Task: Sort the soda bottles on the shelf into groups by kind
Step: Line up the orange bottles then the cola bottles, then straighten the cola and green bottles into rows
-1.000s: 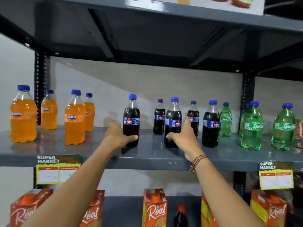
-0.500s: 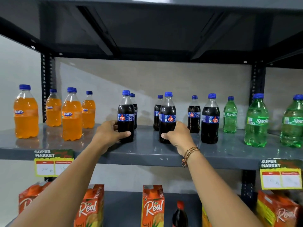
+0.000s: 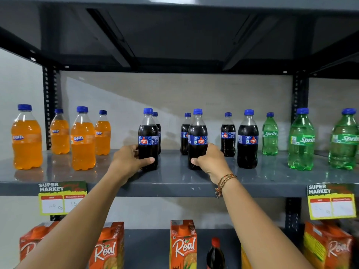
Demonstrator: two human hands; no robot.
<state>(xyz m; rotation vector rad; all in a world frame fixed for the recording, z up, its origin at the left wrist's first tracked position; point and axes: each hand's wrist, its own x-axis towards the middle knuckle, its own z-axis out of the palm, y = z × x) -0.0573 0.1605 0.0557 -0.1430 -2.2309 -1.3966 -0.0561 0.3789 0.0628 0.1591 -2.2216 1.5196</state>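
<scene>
On the grey shelf (image 3: 174,181) stand several orange Fanta bottles (image 3: 82,138) at the left, several dark cola bottles in the middle and green Sprite bottles (image 3: 301,140) at the right. My left hand (image 3: 130,160) grips the lower part of a front cola bottle (image 3: 148,133); another cola bottle stands right behind it. My right hand (image 3: 211,162) grips a second front cola bottle (image 3: 197,133), which also has one behind it. Both held bottles stand upright on the shelf. Two more cola bottles (image 3: 247,138) stand to the right, beside the Sprite.
Dark upright posts (image 3: 49,105) flank the shelf and another shelf hangs close overhead. Price tags (image 3: 62,197) hang on the front edge. Below, orange Real juice cartons (image 3: 183,245) and a red-capped dark bottle (image 3: 215,253) stand on the lower shelf.
Both hands have closed around their cola bottles. The left bottle has shifted left toward another cola bottle behind it. The camera has drawn nearer and shifted slightly.
</scene>
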